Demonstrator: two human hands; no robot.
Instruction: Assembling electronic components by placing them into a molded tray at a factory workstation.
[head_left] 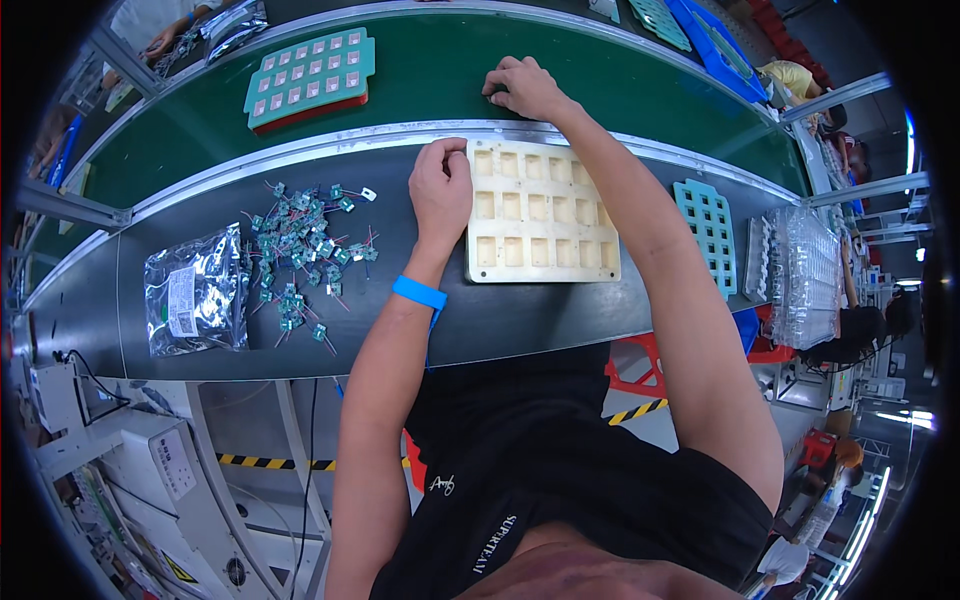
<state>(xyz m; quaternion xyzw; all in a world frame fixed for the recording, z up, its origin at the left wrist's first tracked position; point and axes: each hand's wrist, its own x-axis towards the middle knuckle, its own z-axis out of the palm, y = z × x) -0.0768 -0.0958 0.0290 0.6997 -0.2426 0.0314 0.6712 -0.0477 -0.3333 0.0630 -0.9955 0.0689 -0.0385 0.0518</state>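
Observation:
A cream tray [543,212] with rows of square pockets lies on the dark worktable, close to the far edge. My left hand [441,188] is closed at its upper left corner, fingers curled against the side. On that wrist is a blue band [419,292]. My right hand [524,88] reaches past the tray over the green conveyor belt [430,80]; its fingers are bent together, and what they hold, if anything, is too small to make out. The pockets that show look bare; my right forearm covers the tray's upper right part.
Small green circuit boards with wires [305,245] lie heaped at left, beside a silver bag [197,290]. A teal tray with filled pockets [310,78] sits on the belt. At right are a teal grid tray [706,238] and stacked clear plastic trays [805,275]. A metal rail [300,148] separates table and belt.

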